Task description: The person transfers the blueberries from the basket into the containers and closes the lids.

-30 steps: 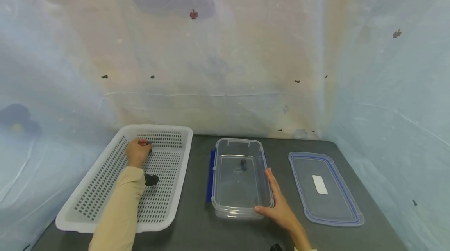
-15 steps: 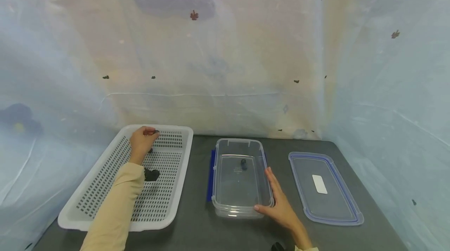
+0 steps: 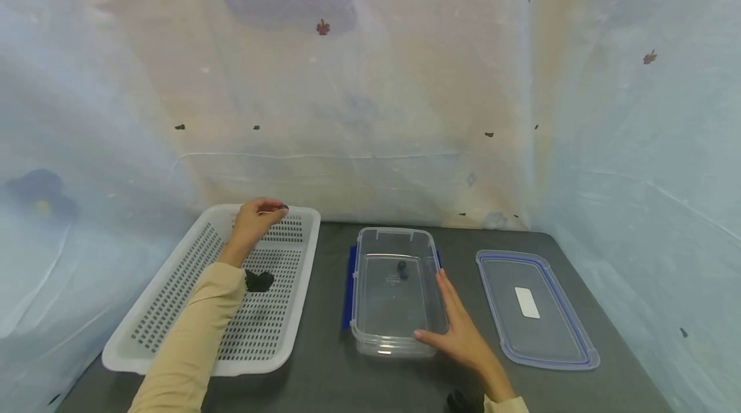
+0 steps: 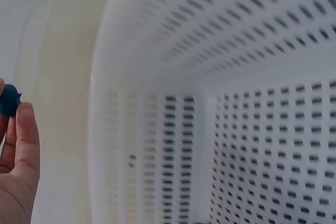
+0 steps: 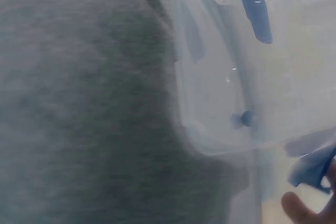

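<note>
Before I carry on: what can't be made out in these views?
Head: part of the floor of the white basket is hidden behind the left sleeve and left hand.
Head: print on the clear box is too small to read.
Left wrist: part of the small round item is covered by the fingers; the left edge cuts off part of the hand.
Right wrist: the right edge cuts off most of the right hand.
</note>
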Motion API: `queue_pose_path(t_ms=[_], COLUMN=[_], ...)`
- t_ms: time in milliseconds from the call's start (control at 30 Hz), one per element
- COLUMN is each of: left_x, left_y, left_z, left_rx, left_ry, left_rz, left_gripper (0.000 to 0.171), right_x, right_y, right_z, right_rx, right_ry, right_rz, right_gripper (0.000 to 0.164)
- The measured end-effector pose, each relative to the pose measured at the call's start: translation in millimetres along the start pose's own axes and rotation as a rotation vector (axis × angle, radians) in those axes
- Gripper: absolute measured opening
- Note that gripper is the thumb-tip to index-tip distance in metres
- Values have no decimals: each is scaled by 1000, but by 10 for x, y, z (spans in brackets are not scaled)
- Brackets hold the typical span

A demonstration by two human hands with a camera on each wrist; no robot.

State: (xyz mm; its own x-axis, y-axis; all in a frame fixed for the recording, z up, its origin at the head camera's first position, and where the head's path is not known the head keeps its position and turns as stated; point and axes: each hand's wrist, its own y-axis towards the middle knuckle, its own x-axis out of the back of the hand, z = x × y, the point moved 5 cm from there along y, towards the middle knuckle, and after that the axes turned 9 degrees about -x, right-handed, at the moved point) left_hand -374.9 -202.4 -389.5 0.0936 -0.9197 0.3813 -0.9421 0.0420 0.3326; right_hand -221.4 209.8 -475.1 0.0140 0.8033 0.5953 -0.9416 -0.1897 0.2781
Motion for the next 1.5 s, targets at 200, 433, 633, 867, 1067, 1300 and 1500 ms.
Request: queue_pose_path(t_ms=[200,433,633,867,1067,1300,1500], left_x=[-231,-482,-729,-1101,-1411,-1713,-1938], left_y=[22,36,32,78,90,84,66], left_z=[-230,-496,-709,-825,-976,-1081,-997], left_rx=[-39,-88,-112,-117,-162,-126,-96], left_ry=[-127,-203,-263,-324,-288,-267,-325], left_rz=[111,168,216,240,270,273,241], left_gripper=[39,34,33,31,32,27,26], right_x=[7,-5,-11,-10,-23,-36,-35], right_y=[28,33,40,23,16,31,31], right_z=[1,5,-3,-17,-28,-26,-11], right_rx=[-52,-72,-76,-69,-56,-64,-67], right_ry=[-21,-13,10,41,53,72,98], right_rz=[49,63,62,49,40,47,59], right_gripper=[119,120,120,119,118,119,119])
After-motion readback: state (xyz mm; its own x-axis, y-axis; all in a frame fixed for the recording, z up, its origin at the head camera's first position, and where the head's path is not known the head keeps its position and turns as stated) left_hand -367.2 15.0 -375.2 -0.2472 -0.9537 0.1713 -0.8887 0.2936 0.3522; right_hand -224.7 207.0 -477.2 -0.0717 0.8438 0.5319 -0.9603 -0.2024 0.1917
